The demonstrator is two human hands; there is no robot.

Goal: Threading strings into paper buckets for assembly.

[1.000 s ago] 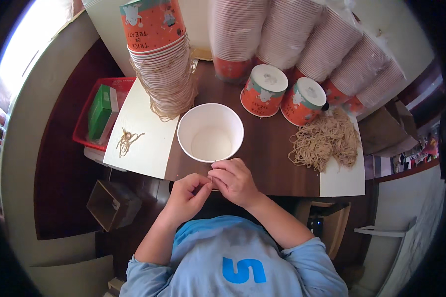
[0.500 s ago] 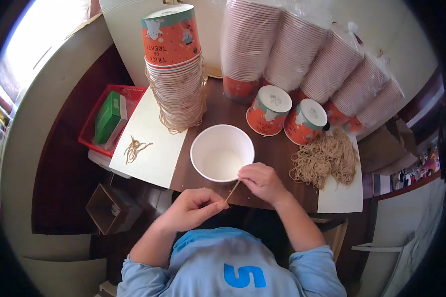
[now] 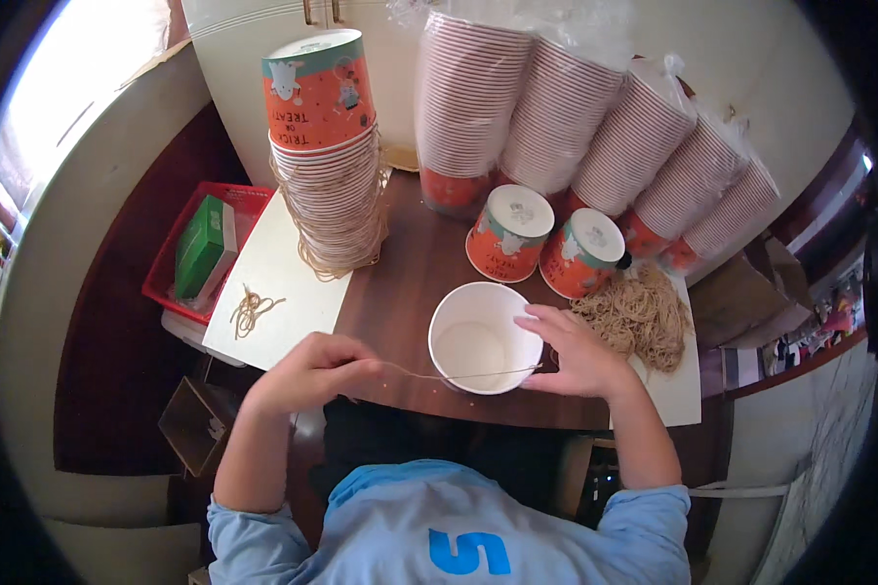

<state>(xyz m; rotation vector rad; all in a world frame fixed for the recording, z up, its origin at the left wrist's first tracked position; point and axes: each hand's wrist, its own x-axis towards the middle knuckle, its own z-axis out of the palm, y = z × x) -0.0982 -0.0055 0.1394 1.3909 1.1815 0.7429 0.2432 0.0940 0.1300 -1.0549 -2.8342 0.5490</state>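
A white-lined paper bucket (image 3: pixel 480 336) faces me with its mouth up near the table's front edge. My left hand (image 3: pixel 312 372) is closed in a pinch on a thin tan cord (image 3: pixel 429 376), left of the bucket. From there the cord runs across the bucket's mouth to its right side. My right hand (image 3: pixel 580 356) clasps the bucket's right side, thumb near the front and fingers farther back. The cord's far end lies by that hand; whether the fingers hold it too is unclear.
An upside-down stack of orange buckets (image 3: pixel 324 146), draped with cords, stands at back left. Two upturned buckets (image 3: pixel 509 234) and plastic-wrapped stacks (image 3: pixel 473 97) stand behind. A cord pile (image 3: pixel 644 317) lies right, a few loose cords (image 3: pixel 254 310) left, beside a red basket (image 3: pixel 156 278).
The bucket has shifted right and slightly nearer. My hands have drawn apart: the left moved left with the cord, the right came to the bucket's side. The cord now stretches across the mouth.
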